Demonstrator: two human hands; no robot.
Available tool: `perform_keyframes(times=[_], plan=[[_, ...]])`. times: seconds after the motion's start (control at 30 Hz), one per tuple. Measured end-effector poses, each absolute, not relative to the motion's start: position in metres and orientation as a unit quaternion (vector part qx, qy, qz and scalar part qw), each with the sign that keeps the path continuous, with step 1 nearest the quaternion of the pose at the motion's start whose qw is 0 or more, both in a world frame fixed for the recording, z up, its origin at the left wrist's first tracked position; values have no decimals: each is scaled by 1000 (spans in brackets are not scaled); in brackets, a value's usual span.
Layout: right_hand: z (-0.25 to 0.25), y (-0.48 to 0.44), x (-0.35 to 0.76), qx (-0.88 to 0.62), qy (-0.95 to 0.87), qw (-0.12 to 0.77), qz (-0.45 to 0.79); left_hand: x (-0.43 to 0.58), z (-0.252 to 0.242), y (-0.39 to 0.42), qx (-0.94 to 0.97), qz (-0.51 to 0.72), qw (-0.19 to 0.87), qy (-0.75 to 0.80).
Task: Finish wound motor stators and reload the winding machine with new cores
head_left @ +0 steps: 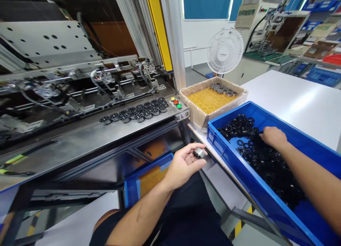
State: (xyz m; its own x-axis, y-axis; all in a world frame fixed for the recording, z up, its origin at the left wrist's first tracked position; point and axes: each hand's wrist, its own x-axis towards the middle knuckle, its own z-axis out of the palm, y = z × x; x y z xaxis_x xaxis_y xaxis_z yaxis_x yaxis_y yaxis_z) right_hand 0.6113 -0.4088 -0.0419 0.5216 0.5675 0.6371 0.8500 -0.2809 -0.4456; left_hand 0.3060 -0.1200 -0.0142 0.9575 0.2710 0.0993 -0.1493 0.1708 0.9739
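Note:
My left hand (pixel 183 166) is closed around a small metal ring-shaped core (pixel 199 153) with black toothed plastic on one side, held above my lap. To the right, my right hand (pixel 274 136) reaches into a blue bin (pixel 229 157) full of small black plastic parts (pixel 269 167). Its fingers are bent down at the heap, and their tips are hidden, so what they grip does not show. Rows of similar black-and-metal cores (pixel 138 111) stand on the machine's steel ledge (pixel 106 143).
A lined cardboard box (pixel 207 100) holding more metal cores stands behind the bin, with a white fan (pixel 225 51) beyond. A button panel (pixel 176 104) sits at the ledge's right end. Green-handled pliers (pixel 16 159) lie at far left. Machine fixtures (pixel 106 80) line the back.

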Motion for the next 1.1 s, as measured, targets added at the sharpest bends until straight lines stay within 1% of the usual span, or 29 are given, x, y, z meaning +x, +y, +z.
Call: perform_keyframes(times=[0.07,0.17,0.23,0.3,0.4,0.5,0.57,0.6,0.63,0.7,0.73,0.9,1.0,1.1], plan=[[-51,-410,612,-807,-445,352,-166,302,-9,-121,698,187,691,25],[-48,-404,618,-842,-423,301,-146,294,0,-120,776,266,571,-35],[-38,-394,621,-860,-407,275,-140,290,4,-116,792,293,533,-65],[-24,-381,614,-872,-395,253,-142,289,5,-113,790,306,524,-88],[2,-355,574,-863,-409,243,-169,290,3,-113,765,291,566,-96],[23,-330,501,-820,-472,265,-183,294,-2,-119,680,215,698,-58],[31,-316,452,-779,-518,298,-192,297,-4,-125,598,157,785,-35],[34,-311,431,-741,-551,336,-185,299,-5,-128,565,133,814,-27],[35,-307,415,-715,-576,355,-175,300,-6,-132,543,114,832,-20],[35,-303,396,-676,-613,378,-155,302,-8,-137,522,98,847,-9],[34,-302,393,-669,-624,376,-150,302,-9,-139,521,99,848,-6],[32,-307,398,-650,-654,366,-129,300,-11,-141,571,137,809,-20],[34,-309,402,-661,-636,367,-159,300,-11,-140,578,154,801,-25],[35,-308,404,-662,-643,337,-186,300,-11,-139,578,157,800,-23]])
